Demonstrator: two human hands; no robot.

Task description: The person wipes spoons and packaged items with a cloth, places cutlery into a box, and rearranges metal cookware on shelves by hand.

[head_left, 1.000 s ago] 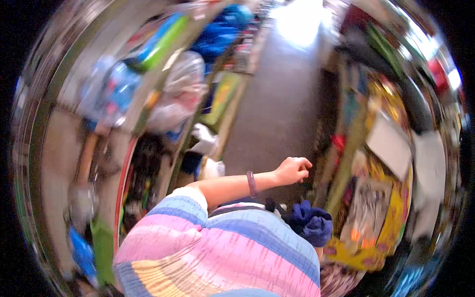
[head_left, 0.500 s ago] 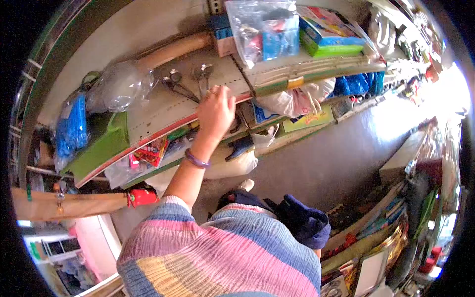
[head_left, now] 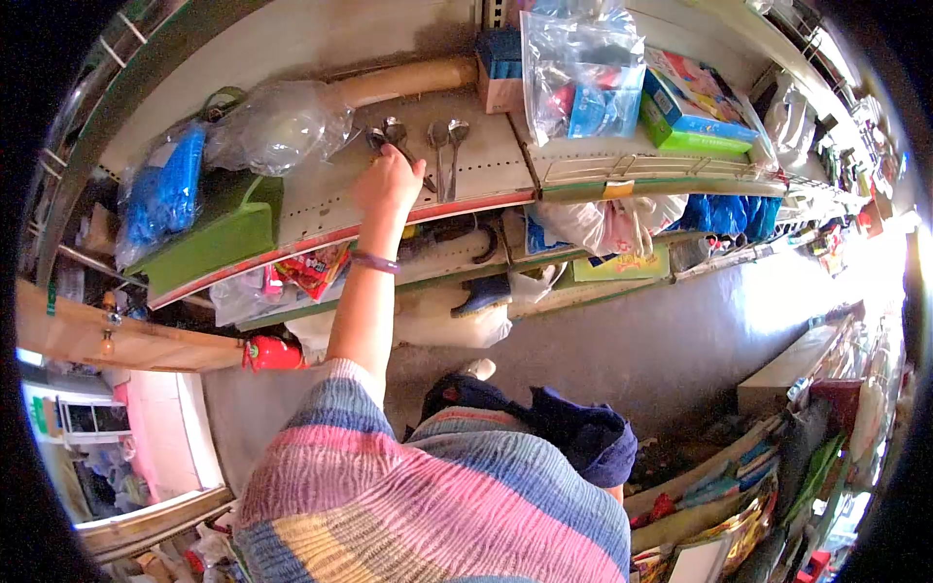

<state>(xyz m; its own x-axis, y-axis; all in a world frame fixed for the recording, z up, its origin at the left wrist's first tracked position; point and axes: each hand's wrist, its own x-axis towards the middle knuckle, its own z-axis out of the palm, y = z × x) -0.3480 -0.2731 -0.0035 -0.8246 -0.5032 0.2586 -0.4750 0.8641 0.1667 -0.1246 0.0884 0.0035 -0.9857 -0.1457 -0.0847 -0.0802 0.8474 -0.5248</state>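
Observation:
My left hand (head_left: 389, 183) is over the shelf, at a pair of metal spoons (head_left: 395, 129) whose bowls show just beyond my fingers. Thumb and forefinger are apart, and the other fingers are partly hidden. One spoon handle shows beside the thumb; whether I touch it is unclear. A second pair of spoons (head_left: 448, 146) lies side by side to the right, handles toward the shelf's front edge. A purple bangle (head_left: 375, 261) circles my left wrist. Dark blue cloth (head_left: 588, 437) hangs over my right arm, and my right hand is out of sight.
On the shelf (head_left: 326, 199) are a clear plastic bag (head_left: 282, 126), a green container (head_left: 219, 238), a blue packet (head_left: 165, 194) and a bagged item (head_left: 583, 83). Colourful boxes (head_left: 695, 102) stand right. Goods fill the lower shelf, beside the grey floor (head_left: 622, 340).
My left hand has moved left across the shelf, from the right pair of spoons to the left pair. The view has shifted, and both pairs keep their places on the shelf.

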